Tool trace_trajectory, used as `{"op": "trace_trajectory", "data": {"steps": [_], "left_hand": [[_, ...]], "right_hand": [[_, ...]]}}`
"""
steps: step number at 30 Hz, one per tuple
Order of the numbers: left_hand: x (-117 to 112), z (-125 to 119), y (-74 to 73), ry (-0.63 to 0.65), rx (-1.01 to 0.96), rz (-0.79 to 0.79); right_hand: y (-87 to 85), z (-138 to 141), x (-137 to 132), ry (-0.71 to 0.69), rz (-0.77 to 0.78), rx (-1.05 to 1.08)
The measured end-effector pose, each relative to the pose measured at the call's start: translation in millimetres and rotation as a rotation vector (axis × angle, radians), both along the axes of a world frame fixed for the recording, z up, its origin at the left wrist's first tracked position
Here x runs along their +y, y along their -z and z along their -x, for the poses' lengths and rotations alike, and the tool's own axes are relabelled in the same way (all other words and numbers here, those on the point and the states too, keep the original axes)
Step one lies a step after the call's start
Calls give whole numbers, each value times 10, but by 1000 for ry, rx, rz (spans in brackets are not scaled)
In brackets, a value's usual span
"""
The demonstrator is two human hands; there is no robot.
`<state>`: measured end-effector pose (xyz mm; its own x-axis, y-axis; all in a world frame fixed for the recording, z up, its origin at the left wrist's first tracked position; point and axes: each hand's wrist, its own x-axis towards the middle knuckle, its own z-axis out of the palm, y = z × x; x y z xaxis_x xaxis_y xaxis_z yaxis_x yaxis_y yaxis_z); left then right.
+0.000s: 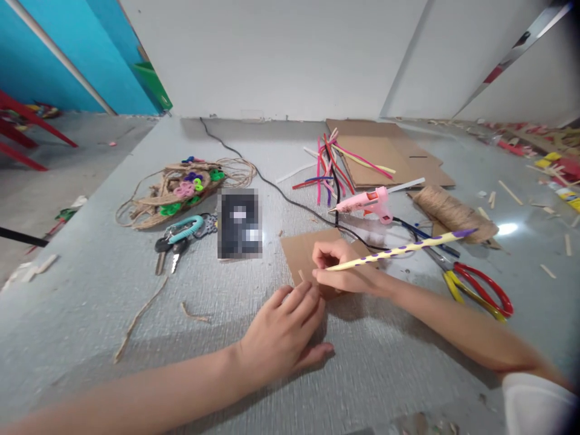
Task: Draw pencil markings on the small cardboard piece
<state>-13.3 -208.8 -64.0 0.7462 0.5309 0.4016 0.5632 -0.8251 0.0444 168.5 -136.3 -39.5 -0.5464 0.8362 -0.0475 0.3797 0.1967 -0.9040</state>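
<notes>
My right hand point(342, 269) is closed around a pale yellow pencil point(399, 249) with purple spots, its purple end pointing right and its other end at the fingers. Beneath that hand lies a small piece of brown cardboard point(294, 249), partly hidden. My left hand point(283, 329) rests at the cardboard's near edge, fingertips pressing on it and thumb apart. A short pale strip point(301, 277) shows just beyond the left fingertips. Just behind the right hand sits a pink glue gun point(365, 202). Red-and-yellow-handled scissors point(484, 290) lie to the right, beside the right forearm.
A twine roll point(457, 211) lies at the right. Farther back are pipe cleaners point(327, 166) and cardboard sheets point(385, 151). A black cord point(281, 192) crosses the surface. Leftward are a twine craft with coloured flowers point(185, 187), keys point(174, 248) and a blurred dark rectangle point(240, 226).
</notes>
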Motion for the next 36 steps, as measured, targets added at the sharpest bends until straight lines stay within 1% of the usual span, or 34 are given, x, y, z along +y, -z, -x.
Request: {"op": "trace_trajectory", "data": {"steps": [3, 6, 9, 12, 14, 16, 20, 22, 24, 27, 28, 29, 32, 33, 34, 36], "left_hand": [[-2, 8, 25, 32, -11, 11], [2, 13, 29, 38, -29, 0], [14, 15, 18, 40, -30, 18], [26, 15, 13, 45, -34, 41], [29, 13, 18, 45, -36, 46], [28, 9, 24, 41, -36, 36], [24, 2, 27, 35, -36, 16], [25, 1, 22, 34, -39, 19], [27, 1, 19, 36, -41, 18], [30, 1, 18, 39, -39, 10], [31, 1, 19, 40, -40, 10], [33, 1, 20, 41, -43, 12], [41, -3, 19, 47, -49, 21], [44, -4, 18, 49, -47, 25], [46, -5, 15, 50, -45, 26], [48, -7, 12, 50, -42, 22]], "right_hand": [[-2, 12, 31, 25, -6, -37], [5, 37, 63, 55, -15, -94], [18, 59, 73, 77, -31, -106], [12, 46, 69, 49, -32, -96], [-15, 4, 74, -20, -65, -83], [-59, -59, 89, -36, -122, -83], [-161, -181, 110, 77, -160, -73], [-203, -215, 105, 73, -166, -6], [-228, -245, 97, 21, -138, 115], [-223, -301, 94, -90, -15, 268], [-211, -319, 96, -85, 6, 294], [-197, -332, 98, -47, 1, 312], [-165, -317, 104, 145, -71, 324], [-165, -292, 106, 172, -66, 313], [-170, -262, 108, 171, -38, 298], [-188, -196, 108, 98, 35, 258]]}}
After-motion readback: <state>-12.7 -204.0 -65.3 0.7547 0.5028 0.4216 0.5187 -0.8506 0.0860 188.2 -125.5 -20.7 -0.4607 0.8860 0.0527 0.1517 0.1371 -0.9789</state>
